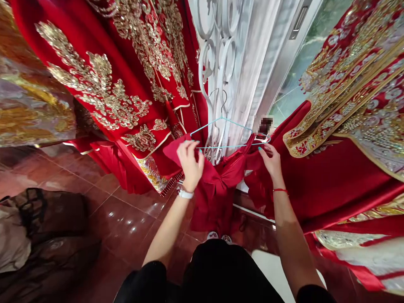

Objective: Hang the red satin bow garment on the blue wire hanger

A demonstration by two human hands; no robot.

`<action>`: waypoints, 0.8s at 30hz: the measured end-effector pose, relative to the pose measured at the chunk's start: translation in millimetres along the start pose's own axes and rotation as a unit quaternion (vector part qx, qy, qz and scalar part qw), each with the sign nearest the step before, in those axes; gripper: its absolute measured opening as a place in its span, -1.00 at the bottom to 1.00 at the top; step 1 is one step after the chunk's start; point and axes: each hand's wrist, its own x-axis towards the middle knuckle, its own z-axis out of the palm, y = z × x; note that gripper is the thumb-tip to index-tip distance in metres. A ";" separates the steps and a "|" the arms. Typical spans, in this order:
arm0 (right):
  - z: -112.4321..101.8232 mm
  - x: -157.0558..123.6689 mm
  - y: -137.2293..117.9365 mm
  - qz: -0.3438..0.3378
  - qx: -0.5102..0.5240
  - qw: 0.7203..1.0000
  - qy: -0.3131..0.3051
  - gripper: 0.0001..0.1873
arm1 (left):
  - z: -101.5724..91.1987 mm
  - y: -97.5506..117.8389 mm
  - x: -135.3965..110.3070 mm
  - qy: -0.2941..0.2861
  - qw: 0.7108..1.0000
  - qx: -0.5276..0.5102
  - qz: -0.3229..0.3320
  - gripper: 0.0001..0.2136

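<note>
A red dress (219,185) with a gathered bow-like front hangs from a thin light-blue clothes hanger (221,119). The fingers of my left hand (191,166) are curled on the red fabric at the left shoulder, beside the hanger's end. At the opposite shoulder, my right hand (272,160) has thumb and fingers bent close together on the dress by the hanger's right end. What exactly lies between those fingertips is partly hidden. The hanger's hook rises in front of white scrolled metalwork (217,54).
Red garments with gold embroidery (104,88) hang on the left, and a beaded red-and-gold garment (356,97) on the right. A door frame with a handle (299,23) stands behind. Dark bags (53,214) sit on the tiled floor (126,223). Something white (268,269) is low at right.
</note>
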 end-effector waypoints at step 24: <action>-42.1 16.9 -2.0 -0.102 0.008 0.988 0.115 -0.84 | 122.8 104.7 13.3 -0.293 0.939 -0.177 -0.028 -0.70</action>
